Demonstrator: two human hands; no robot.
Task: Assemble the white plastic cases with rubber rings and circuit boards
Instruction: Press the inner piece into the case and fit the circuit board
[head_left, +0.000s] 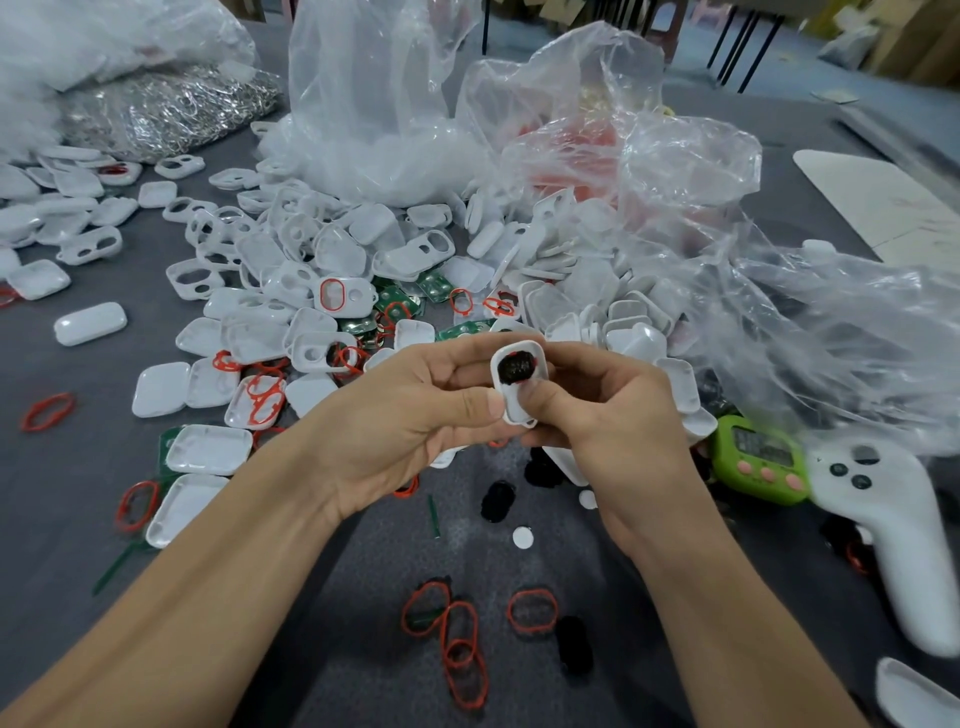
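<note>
At frame centre, above the grey table (78, 467), the left hand (415, 415) and right hand (613, 415) pinch a small white plastic case shell (515, 411) in curled fingers, thumbs on its face, seemingly to seat the black oval rubber pad (516, 367) in its opening.
</note>
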